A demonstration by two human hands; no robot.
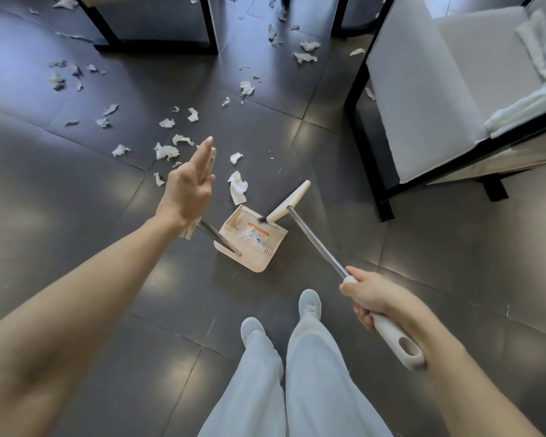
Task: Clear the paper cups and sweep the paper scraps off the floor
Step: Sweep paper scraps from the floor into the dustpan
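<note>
An armchair (423, 99) with a black frame (356, 89) and pale padded seat and back fills the upper right of the frame. A crumpled white cloth (539, 42) lies on its seat near the right edge. At the upper left stands a second black-framed seat (152, 20) with a pale side panel. Part of a third dark-framed piece (356, 11) shows at the top centre, between the two. All stand on a floor (328, 159) of glossy dark grey tiles with thin joints and soft patches of reflected light.
</note>
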